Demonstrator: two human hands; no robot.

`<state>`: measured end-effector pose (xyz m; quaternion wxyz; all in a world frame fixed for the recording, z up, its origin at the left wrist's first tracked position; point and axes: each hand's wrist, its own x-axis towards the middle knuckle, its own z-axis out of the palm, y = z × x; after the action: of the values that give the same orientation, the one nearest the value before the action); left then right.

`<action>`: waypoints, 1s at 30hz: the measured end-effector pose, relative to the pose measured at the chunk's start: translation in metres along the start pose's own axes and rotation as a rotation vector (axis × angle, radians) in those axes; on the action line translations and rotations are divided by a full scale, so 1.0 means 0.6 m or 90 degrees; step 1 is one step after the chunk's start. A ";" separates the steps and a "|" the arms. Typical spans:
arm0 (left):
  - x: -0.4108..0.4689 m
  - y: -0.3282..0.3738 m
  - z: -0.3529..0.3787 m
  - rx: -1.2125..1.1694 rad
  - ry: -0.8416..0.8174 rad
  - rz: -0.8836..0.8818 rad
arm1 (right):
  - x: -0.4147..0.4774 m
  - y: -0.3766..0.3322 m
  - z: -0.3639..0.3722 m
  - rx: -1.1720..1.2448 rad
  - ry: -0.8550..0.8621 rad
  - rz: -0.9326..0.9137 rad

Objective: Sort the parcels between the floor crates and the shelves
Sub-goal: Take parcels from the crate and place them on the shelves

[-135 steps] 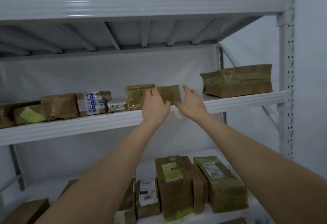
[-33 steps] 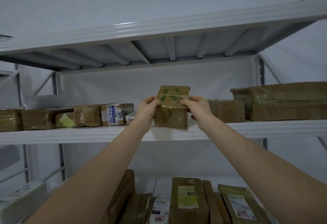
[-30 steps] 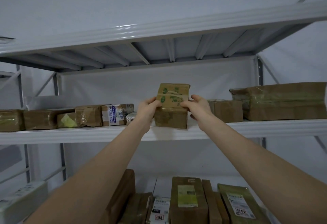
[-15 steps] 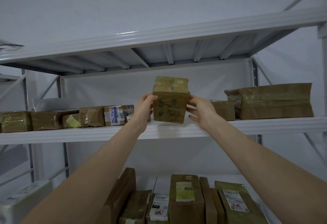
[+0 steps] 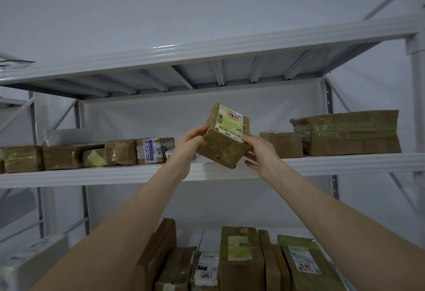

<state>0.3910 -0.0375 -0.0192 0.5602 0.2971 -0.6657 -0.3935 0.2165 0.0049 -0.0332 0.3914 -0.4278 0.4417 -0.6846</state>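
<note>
Parcel (image 5: 222, 146) in air just over mid shelf (image 5: 345, 164) front lip, tilted, label face up twd cam. L hand (image 5: 187, 146) fingers wrapped on its left side, R hand (image 5: 259, 155) fingers pinch lower right corner; both equally near. Bare shelf spot right behind parcel, btwn taped box (image 5: 151, 150) and small box (image 5: 285, 144), so prob needs levelling, then straight fwd

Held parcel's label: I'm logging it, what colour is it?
The parcel's label is whitish with a red mark; head view.

Dim, bluish, wide-angle edge curvature
</note>
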 end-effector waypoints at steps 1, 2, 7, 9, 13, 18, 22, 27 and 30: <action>-0.001 -0.001 0.001 -0.001 0.001 -0.004 | -0.002 0.003 0.000 0.005 0.002 -0.005; -0.002 -0.002 0.003 -0.005 0.005 -0.007 | -0.004 0.005 0.001 0.008 0.003 -0.007; -0.008 -0.009 0.006 -0.028 0.002 -0.011 | -0.011 0.014 0.005 -0.001 0.009 -0.025; -0.010 -0.016 0.007 -0.034 -0.006 0.001 | -0.011 0.018 0.006 -0.024 0.009 -0.039; -0.011 -0.020 0.014 -0.038 0.042 -0.014 | -0.011 0.027 0.011 -0.048 0.015 -0.080; -0.001 -0.021 0.009 -0.065 0.138 0.026 | -0.015 0.022 0.011 -0.042 0.002 -0.091; 0.003 -0.017 0.015 -0.257 0.038 -0.005 | -0.015 0.005 0.018 -0.016 0.021 -0.032; 0.005 -0.029 0.013 -0.032 -0.163 0.062 | -0.013 -0.010 0.006 -0.119 0.029 -0.071; 0.007 -0.022 0.015 -0.073 -0.026 0.061 | -0.012 -0.004 -0.001 -0.163 0.009 -0.118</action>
<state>0.3807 -0.0458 -0.0289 0.5811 0.2243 -0.6665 -0.4096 0.2181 0.0121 -0.0330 0.2654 -0.5081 0.4867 -0.6592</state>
